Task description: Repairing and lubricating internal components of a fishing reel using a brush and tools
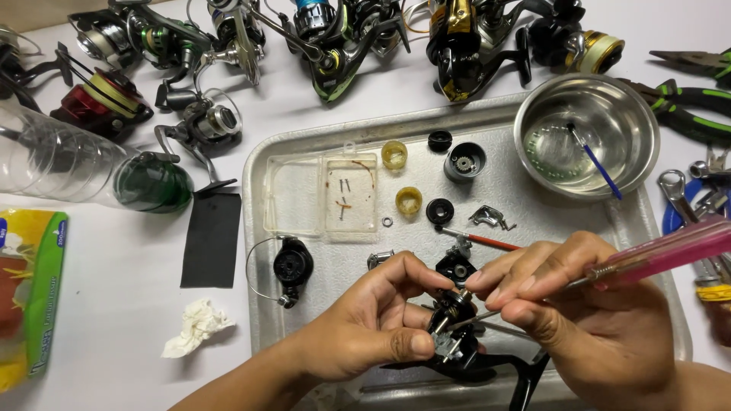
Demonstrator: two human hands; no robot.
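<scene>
Centrally, left hand [373,320] gripping black reel body [457,346], right hand [579,304] pinching pink-handled screwdriver [655,255], over metal tray [304,152], yellow-green packet [30,297] lower left, clear plastic box [324,194] upper middle.

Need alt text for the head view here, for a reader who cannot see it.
Over a metal tray, the left hand grips a black fishing reel body while the right hand works a pink-handled screwdriver into it. Small reel parts, a clear plastic box and a steel bowl share the tray; more reels line the white table behind.
</scene>
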